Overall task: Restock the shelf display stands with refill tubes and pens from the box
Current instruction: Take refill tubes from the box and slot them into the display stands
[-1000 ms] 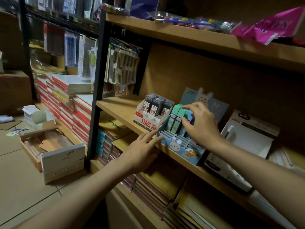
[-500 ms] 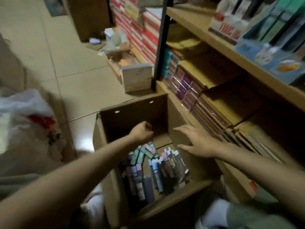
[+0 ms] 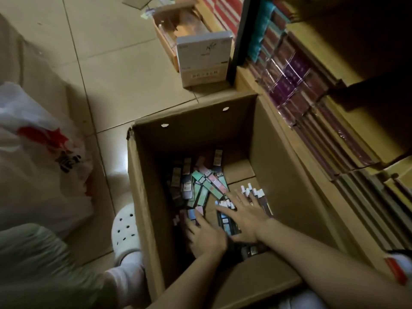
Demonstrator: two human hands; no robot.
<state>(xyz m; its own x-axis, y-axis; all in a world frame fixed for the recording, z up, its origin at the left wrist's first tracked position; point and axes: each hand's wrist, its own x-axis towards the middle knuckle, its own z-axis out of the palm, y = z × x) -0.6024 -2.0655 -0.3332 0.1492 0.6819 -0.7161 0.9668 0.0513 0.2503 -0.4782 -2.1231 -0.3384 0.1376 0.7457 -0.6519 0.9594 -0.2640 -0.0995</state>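
Down on the tiled floor (image 3: 107,70), hard against the foot of the shelf unit (image 3: 323,134), stands the open cardboard box (image 3: 287,175); its far wall carries two punched holes, its right wall runs just beside the stacked notebooks (image 3: 294,83) on the lowest shelf; a white plastic bag (image 3: 38,157) slumps off its left side, and a white clog (image 3: 124,230) touches its left wall near the front corner.

Across the box bottom lies a loose heap of refill tubes (image 3: 200,186), green, pink and dark, crossing one another at all angles; toward the right wall a bundle of white-capped pens (image 3: 252,192) lies roughly parallel.

Both hands are inside the box; the right hand (image 3: 245,217) lies flat with fingers spread over the pens and the dark packs beside them, gripping nothing; the left hand (image 3: 207,235) rests on the tubes near the front wall, and whether its fingers curl round anything I cannot tell.

The display stands are out of view, so every piece must travel up and out.

Risks, as I judge them: a grab into crossed tubes may lift a neighbour that slips off on the way up; a spread palm may roll the pens apart; the dimness makes picking the wrong kind easy.

Room is generous toward the far wall, where bare cardboard shows; the front corners are crowded by both forearms, and the right wall leaves little swing.
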